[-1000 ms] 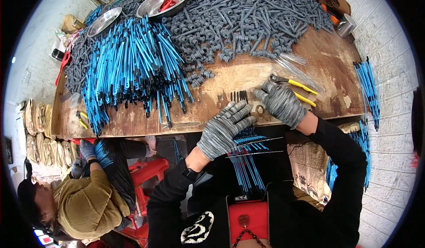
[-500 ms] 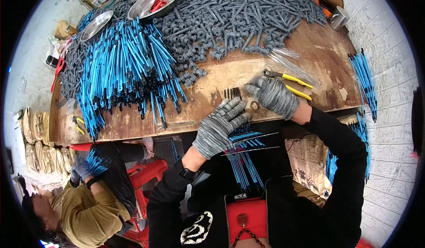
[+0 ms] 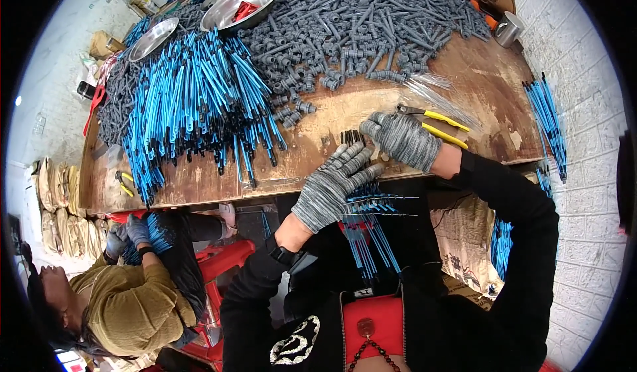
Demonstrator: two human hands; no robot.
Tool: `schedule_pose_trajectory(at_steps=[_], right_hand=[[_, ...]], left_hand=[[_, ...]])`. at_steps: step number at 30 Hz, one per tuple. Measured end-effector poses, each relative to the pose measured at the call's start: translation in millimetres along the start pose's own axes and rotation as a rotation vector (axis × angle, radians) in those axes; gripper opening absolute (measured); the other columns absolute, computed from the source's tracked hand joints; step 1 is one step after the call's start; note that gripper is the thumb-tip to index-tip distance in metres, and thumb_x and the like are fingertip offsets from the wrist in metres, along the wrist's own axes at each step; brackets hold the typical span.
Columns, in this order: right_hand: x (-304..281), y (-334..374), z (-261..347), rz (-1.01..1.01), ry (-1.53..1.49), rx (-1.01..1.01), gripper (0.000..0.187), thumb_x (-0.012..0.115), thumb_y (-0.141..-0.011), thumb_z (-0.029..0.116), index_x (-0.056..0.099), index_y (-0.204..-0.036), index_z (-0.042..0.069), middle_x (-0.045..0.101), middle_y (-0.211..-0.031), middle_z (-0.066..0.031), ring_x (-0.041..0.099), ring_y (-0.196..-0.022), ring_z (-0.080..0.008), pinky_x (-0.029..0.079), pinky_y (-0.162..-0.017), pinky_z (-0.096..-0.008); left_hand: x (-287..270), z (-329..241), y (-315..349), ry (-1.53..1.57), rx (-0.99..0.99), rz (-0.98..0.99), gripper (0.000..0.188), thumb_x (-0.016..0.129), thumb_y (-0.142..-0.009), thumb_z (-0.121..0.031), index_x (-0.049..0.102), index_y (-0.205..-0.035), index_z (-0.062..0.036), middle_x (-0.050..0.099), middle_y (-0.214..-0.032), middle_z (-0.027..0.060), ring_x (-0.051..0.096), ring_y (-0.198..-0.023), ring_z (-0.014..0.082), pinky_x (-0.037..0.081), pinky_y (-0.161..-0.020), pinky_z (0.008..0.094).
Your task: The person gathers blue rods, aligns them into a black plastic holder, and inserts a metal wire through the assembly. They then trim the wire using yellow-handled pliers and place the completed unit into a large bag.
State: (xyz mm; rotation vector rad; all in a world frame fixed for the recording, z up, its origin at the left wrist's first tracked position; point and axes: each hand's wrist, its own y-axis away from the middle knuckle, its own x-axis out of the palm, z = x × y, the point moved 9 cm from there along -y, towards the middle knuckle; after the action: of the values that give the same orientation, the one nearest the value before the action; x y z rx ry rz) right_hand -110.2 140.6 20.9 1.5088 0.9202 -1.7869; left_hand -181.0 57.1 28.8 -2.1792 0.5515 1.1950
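Note:
My left hand (image 3: 335, 187), in a striped grey glove, lies flat with its fingers stretched over a row of thin blue rods. The rods' black tips (image 3: 350, 136) poke out past its fingertips onto the table edge. My right hand (image 3: 406, 143), also gloved, has its fingers curled and pressed together beside those tips; whatever it pinches is hidden. Below my left hand, the rods' blue lengths (image 3: 379, 236) hang over my lap. Two thin metal wires (image 3: 393, 215) cross them.
Yellow-handled pliers (image 3: 446, 128) and loose clear wires (image 3: 441, 96) lie right of my hands. Behind are heaped grey plastic fittings (image 3: 358, 20); leftward, piled blue rods (image 3: 199, 93) and a metal bowl (image 3: 219, 17). A co-worker (image 3: 133, 292) holds blue rods at lower left.
My right hand has shifted slightly left and down, closer to the black tips. My left hand stays over the rods. The whole view has shifted a little.

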Motion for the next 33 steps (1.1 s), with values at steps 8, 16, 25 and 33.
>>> schedule_pose_trajectory(at_steps=[8, 16, 25, 33], right_hand=[[0, -6, 7, -0.021, 0.007, -0.030, 0.025, 0.052, -0.082, 0.007, 0.056, -0.106, 0.002, 0.059, -0.093, -0.0167, 0.064, -0.084, -0.0299, 0.053, -0.070, -0.0373], [6, -4, -14, 0.096, 0.212, 0.035, 0.020, 0.051, -0.082, 0.006, 0.056, -0.100, 0.000, 0.059, -0.089, -0.0171, 0.064, -0.079, -0.0298, 0.053, -0.066, -0.0388], [6, -21, -12, 0.176, -0.101, -0.010, 0.023, 0.057, -0.081, 0.012, 0.055, -0.103, 0.005, 0.058, -0.091, -0.0131, 0.062, -0.078, -0.0287, 0.052, -0.068, -0.0371], [-64, 55, 54, -0.042, -0.307, -0.154, 0.069, 0.078, -0.070, 0.032, 0.050, -0.130, 0.015, 0.057, -0.124, -0.0101, 0.054, -0.115, -0.0238, 0.039, -0.103, -0.0363]], left_hand=[[3, 0, -9, 0.018, 0.099, 0.090, 0.061, 0.066, -0.075, -0.042, 0.053, -0.130, -0.0196, 0.042, -0.140, 0.0138, 0.036, -0.132, 0.0332, 0.028, -0.111, 0.0421], [1, 4, -8, 0.017, 0.090, 0.052, 0.062, 0.067, -0.074, -0.043, 0.054, -0.129, -0.0177, 0.041, -0.141, 0.0132, 0.035, -0.132, 0.0330, 0.027, -0.111, 0.0421], [5, 3, -9, -0.005, 0.138, 0.060, 0.062, 0.067, -0.075, -0.042, 0.053, -0.129, -0.0159, 0.042, -0.140, 0.0128, 0.035, -0.133, 0.0305, 0.026, -0.112, 0.0422], [3, 4, 0, 0.091, 0.078, 0.076, 0.060, 0.067, -0.077, -0.038, 0.051, -0.129, -0.0126, 0.043, -0.139, 0.0126, 0.035, -0.132, 0.0296, 0.023, -0.113, 0.0404]])
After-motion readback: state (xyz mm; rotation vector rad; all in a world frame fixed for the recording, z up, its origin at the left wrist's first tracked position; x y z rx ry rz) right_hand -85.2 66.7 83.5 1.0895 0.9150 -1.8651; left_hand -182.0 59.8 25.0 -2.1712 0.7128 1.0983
